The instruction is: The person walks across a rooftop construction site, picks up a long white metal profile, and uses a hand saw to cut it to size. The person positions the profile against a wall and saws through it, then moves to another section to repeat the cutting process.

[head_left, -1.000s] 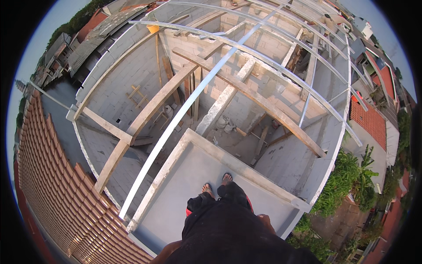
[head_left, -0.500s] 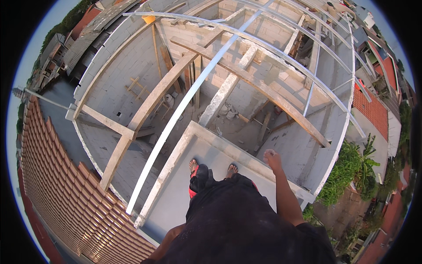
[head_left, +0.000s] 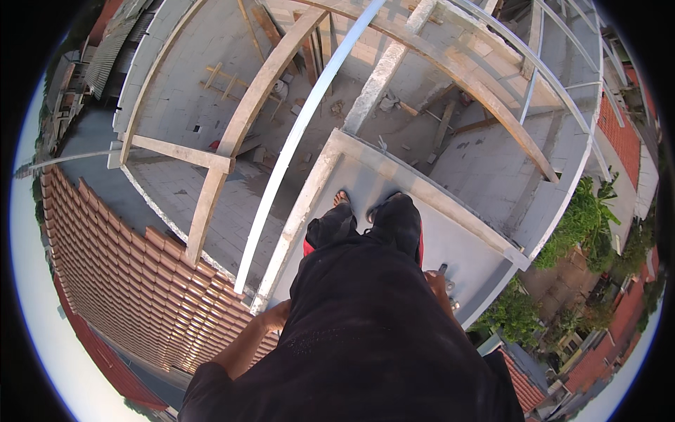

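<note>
I stand on a grey concrete slab with a raised rim. My left hand is low beside my dark shirt, near the slab's left rim; its fingers are hidden against the cloth. On the other side my right hand hangs at my hip, partly behind the shirt, its fingers not clear. A small dark object shows just past that hand, and I cannot tell whether it is held. Small roundish pale things lie on the slab beside the hand.
A long silver metal bar runs past the slab's left side. Wooden beams and a concrete beam span the open rooms below, where rubble lies on the floor. Brown roof tiles slope away at left; green plants grow below at right.
My right hand has come down from over the slab to my hip. The left hand has come into view at my side. My feet are closer together, and the view has tilted downward.
</note>
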Demonstrator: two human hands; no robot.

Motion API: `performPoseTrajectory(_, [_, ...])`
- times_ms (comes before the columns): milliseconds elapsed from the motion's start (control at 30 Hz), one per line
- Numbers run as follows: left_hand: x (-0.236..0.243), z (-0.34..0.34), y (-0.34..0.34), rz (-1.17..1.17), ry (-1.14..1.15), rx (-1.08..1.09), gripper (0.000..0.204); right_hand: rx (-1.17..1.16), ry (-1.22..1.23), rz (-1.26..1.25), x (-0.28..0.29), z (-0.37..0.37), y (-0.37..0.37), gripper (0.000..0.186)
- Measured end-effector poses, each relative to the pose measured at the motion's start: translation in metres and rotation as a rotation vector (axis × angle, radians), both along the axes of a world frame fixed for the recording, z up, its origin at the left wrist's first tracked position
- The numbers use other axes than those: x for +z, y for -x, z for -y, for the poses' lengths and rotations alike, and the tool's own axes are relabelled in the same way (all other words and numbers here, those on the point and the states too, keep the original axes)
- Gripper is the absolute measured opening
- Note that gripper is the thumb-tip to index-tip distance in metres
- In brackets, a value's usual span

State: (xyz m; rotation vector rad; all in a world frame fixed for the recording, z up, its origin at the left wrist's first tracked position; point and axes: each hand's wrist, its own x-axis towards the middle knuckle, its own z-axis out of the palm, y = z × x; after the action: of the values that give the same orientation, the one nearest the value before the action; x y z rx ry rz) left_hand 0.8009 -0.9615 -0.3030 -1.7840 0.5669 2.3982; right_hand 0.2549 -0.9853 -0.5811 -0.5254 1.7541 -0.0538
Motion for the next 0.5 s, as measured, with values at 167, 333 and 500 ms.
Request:
performPoseTrajectory(167, [0.001,0.063,-0.012,0.028,-0.006,-0.146,0.076,-0.505,-0.037,0.033,0.043,0.027,-0.057,0.036])
performPoseTrajectory(333, [0.01,0.159,-0.031,-0.027,0.026,-0.562,0.079,-0.571,0.061,0.001,0.06,0.093,-0.058,0.044])
performPoseTrajectory(500, [-0.015,0.227,-0.03,-0.181,0.072,-0.829,0.077,-0.574,0.226,-0.035,0.084,0.13,-0.014,0.051])
